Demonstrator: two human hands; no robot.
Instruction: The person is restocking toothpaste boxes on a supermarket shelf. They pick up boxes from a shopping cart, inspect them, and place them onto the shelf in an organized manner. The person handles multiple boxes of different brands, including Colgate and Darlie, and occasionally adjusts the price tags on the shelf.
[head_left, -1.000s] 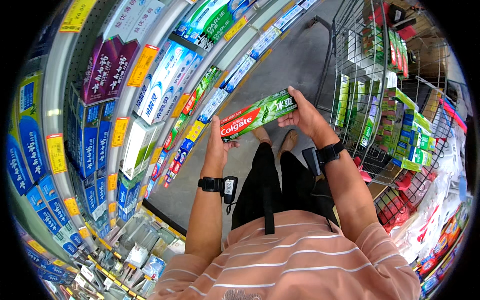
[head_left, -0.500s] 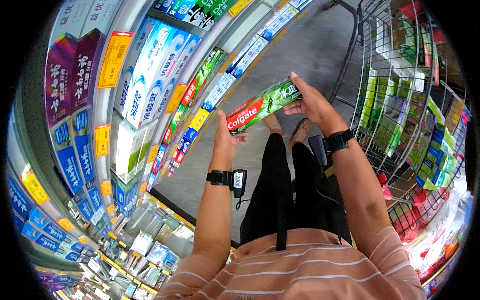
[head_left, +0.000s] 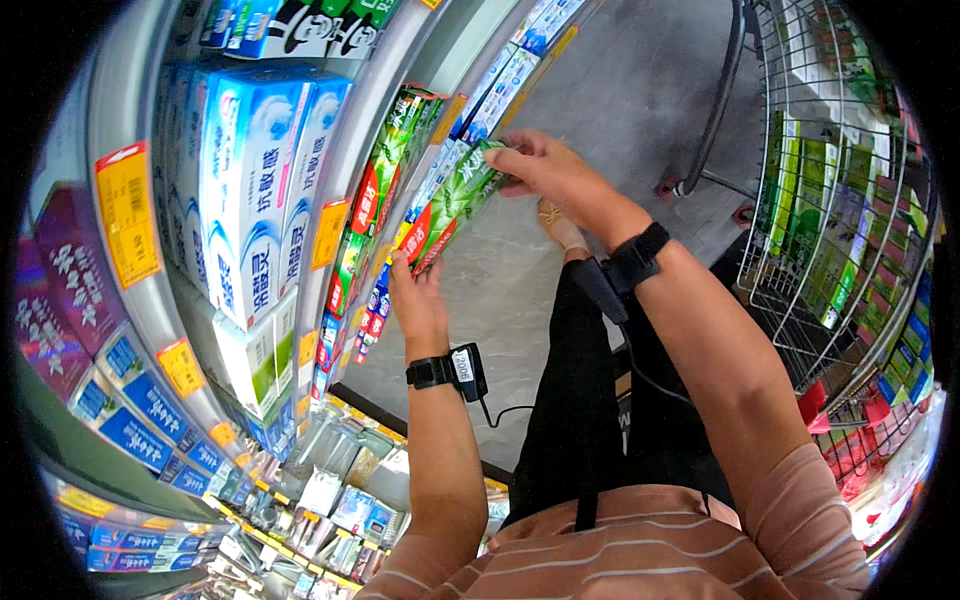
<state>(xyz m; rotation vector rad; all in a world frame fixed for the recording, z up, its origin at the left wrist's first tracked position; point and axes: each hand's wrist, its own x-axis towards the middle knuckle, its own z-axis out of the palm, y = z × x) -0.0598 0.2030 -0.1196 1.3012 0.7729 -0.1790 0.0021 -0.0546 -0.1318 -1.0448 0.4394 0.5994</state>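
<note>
Green-and-red carton (head_left: 455, 205) is getting gripped beside the shelf (head_left: 458, 55), left hand (head_left: 420, 300) and right hand (head_left: 545, 168) half-curled at opposite ends, so yeah, picked up but not let go.

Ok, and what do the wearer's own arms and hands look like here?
The left hand and right hand are gloveless. Each wrist has a black strap with a dark boxy device; the left one bears a white label and a thin black cable. The short sleeves are dusty pink, white-striped.
</note>
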